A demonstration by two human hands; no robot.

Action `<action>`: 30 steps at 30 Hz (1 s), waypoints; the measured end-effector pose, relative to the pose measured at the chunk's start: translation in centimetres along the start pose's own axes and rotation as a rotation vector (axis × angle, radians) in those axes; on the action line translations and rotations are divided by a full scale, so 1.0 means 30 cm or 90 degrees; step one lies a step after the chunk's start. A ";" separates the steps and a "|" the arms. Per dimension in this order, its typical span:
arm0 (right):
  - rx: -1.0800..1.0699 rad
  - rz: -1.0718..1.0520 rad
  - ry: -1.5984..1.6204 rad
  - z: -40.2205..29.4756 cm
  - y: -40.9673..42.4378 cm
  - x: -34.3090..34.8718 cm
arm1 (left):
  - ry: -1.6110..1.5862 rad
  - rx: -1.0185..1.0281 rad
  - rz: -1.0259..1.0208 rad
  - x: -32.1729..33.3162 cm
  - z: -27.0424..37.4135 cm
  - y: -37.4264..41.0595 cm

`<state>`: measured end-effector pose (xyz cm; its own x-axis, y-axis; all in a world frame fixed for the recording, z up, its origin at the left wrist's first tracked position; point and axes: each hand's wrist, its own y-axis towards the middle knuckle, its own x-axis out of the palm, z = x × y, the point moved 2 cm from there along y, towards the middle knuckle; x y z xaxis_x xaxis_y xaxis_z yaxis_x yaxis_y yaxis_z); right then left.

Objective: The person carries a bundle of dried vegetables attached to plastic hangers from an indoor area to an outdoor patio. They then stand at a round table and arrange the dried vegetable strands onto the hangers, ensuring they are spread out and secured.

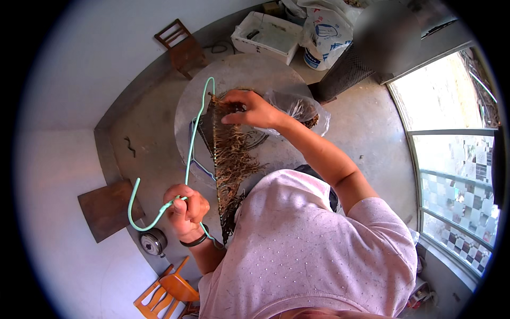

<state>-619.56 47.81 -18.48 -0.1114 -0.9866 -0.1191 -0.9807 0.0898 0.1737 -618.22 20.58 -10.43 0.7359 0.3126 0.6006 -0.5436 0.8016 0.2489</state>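
My left hand (185,209) grips a mint-green wire clothes hanger (192,139) by its twisted neck, with the hook pointing left. Along the hanger's bottom bar hangs a dense fringe of brown, dried, stringy strands (233,159). At the far end of this fringe is my right hand (255,109), its fingers among the strands and its thumb spread from them; whether it pinches any is hidden. A bluish hanger (204,169) lies behind, on the round grey table (243,65). Beside my right wrist, a clear plastic bag (293,103) holds brown pieces (311,121).
A white foam box (267,36) and a bucket (314,60) under a printed plastic bag (328,34) stand beyond the table. Wooden chairs (187,52) (175,289) are far left and near left. A lidded metal pot (153,242) sits left, near a brown board (109,209). Windows (454,159) line the right.
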 end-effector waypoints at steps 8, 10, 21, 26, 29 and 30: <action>-0.036 0.031 -0.054 -0.054 -0.019 0.015 | -0.020 0.031 -0.013 -0.013 0.024 -0.001; -0.098 0.072 -0.063 -0.039 -0.023 0.015 | -0.029 0.033 -0.027 -0.002 0.023 0.009; -0.029 0.021 -0.038 -0.059 -0.018 -0.020 | -0.071 0.033 -0.061 0.001 0.026 0.017; -0.071 -0.007 -0.017 -0.050 -0.024 -0.016 | -0.093 0.038 -0.046 -0.002 0.021 0.007; -0.092 0.064 -0.011 -0.041 -0.030 -0.001 | -0.101 0.040 -0.043 -0.009 0.026 0.010; -0.094 0.076 -0.014 -0.039 -0.028 0.006 | -0.102 0.035 -0.060 -0.005 0.026 0.014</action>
<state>-618.57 47.41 -17.51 -0.2299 -0.9670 -0.1102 -0.9262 0.1827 0.3298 -618.88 20.48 -9.81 0.7134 0.1495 0.6847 -0.5001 0.7931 0.3479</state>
